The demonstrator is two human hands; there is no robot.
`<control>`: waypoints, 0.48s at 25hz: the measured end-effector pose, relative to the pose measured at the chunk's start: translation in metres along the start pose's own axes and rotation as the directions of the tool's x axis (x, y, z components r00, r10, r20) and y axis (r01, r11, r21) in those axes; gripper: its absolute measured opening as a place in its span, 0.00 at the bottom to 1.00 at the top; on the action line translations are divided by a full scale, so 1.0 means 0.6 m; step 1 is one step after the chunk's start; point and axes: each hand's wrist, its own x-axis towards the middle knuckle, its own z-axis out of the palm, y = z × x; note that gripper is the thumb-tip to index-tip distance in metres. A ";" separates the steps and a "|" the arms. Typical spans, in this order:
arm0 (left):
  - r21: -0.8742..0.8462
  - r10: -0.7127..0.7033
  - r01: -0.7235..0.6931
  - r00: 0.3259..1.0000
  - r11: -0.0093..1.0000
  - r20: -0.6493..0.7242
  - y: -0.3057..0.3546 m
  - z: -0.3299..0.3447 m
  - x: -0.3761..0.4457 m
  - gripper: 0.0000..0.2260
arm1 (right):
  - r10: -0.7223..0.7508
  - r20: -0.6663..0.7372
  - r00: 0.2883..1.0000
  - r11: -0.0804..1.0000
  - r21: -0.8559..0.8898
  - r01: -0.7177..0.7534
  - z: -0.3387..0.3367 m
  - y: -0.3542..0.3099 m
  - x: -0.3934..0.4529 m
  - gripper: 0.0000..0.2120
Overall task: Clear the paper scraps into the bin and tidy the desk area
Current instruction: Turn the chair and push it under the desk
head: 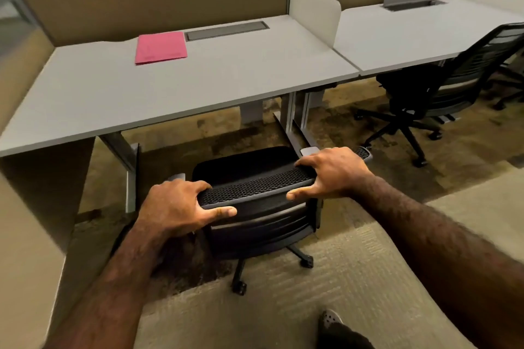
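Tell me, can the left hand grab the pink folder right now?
Probably not yet. The left hand is shut on the chair back, and the pink folder lies far across the desk. Nothing blocks the way; it would need to let go and lean in.

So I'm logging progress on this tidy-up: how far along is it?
Nearly done, it seems. The desk shows no paper scraps, only a pink folder lying flat. In hand: left hand and right hand grip the chair backrest. Left: rolling it under the desk. No bin is visible, so binning can't be confirmed.
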 end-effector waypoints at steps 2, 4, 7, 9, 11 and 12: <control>0.004 -0.022 0.022 1.000 1.000 -0.020 -0.018 0.004 0.011 0.43 | -0.039 -0.048 0.998 0.999 -0.033 0.037 0.009 0.009 0.026 0.46; 0.013 -0.041 0.042 0.998 0.999 -0.039 -0.036 0.008 0.029 0.43 | -0.069 -0.089 0.994 0.996 -0.058 0.064 0.018 0.020 0.060 0.44; -0.006 -0.072 0.072 0.996 0.997 -0.054 -0.064 0.012 0.068 0.43 | -0.032 -0.113 0.993 1.000 -0.005 0.031 0.029 0.042 0.122 0.43; -0.040 -0.109 0.105 0.990 0.994 -0.093 -0.088 0.016 0.101 0.41 | 0.017 -0.105 0.994 1.000 0.013 -0.016 0.042 0.058 0.173 0.45; -0.060 -0.155 0.148 0.979 0.987 -0.134 -0.113 0.020 0.133 0.39 | 0.048 -0.094 0.994 0.999 0.024 -0.046 0.058 0.072 0.221 0.46; -0.056 -0.175 0.169 0.974 0.984 -0.146 -0.124 0.022 0.147 0.38 | 0.062 -0.087 0.994 0.998 0.032 -0.059 0.064 0.077 0.244 0.47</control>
